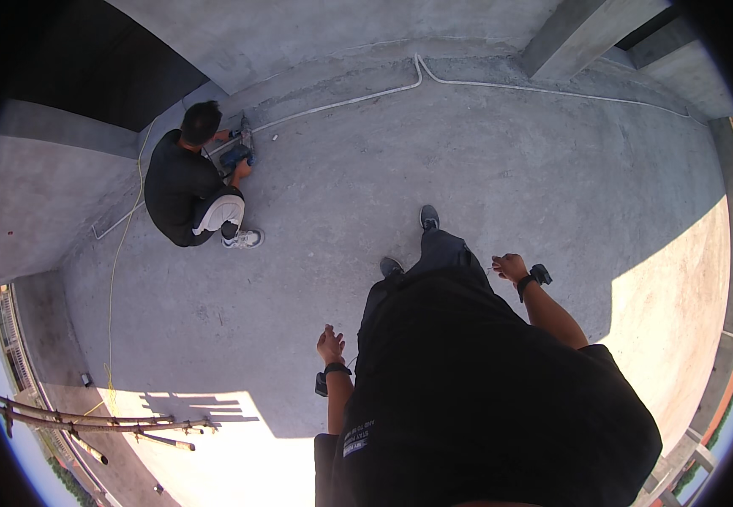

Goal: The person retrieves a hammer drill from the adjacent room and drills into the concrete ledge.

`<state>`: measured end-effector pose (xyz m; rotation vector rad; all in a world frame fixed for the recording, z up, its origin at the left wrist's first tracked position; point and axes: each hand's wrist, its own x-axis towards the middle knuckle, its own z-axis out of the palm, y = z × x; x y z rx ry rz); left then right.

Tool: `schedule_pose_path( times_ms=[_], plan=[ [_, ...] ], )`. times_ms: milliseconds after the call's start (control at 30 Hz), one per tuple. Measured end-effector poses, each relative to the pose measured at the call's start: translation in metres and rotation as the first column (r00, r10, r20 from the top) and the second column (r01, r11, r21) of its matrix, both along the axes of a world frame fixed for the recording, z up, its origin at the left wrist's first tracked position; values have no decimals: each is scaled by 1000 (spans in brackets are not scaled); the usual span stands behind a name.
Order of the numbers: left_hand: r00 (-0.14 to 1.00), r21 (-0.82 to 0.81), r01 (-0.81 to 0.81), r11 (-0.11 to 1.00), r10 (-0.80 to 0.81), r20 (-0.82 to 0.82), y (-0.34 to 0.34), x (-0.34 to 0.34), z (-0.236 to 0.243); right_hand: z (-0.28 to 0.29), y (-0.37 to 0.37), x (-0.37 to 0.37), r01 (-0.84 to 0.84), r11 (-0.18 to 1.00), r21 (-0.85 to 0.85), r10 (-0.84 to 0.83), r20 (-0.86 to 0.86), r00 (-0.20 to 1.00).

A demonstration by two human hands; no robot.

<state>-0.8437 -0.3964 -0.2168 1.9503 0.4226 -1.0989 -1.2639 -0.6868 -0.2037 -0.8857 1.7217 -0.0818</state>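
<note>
My left hand (330,345) hangs beside my body over the concrete floor (290,287). Its fingers are loosely bent and slightly apart, with nothing visible in them. On the other side, my right hand (511,268) is held out at hip height, fingers curled together. Something thin and pale seems to show at its fingertips, too small to name. Both wrists carry a black strap with a small dark device. Neither hand touches the floor or any tool.
At the left a person (185,182) in a dark top squats, both hands on a blue power drill (237,156) by the wall. White conduit (341,98) runs along the wall's foot. A yellow cord (113,279) crosses the floor. Bamboo poles (104,418) lie lower left.
</note>
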Motion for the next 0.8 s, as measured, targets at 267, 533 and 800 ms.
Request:
schedule_pose_path(
  times_ms=[267,533,800],
  plan=[
    [998,12,56,998,-56,-39,2,2,-5,0,0,-1,-22,1000,3,22,0,1000],
    [998,1,56,998,-56,-26,4,1,-7,-1,1,-1,20,999,-25,-20,-9,1000],
    [998,3,60,998,-60,-26,3,1,-4,-1,1,-1,23,999,-24,-23,8,1000]
  ],
)
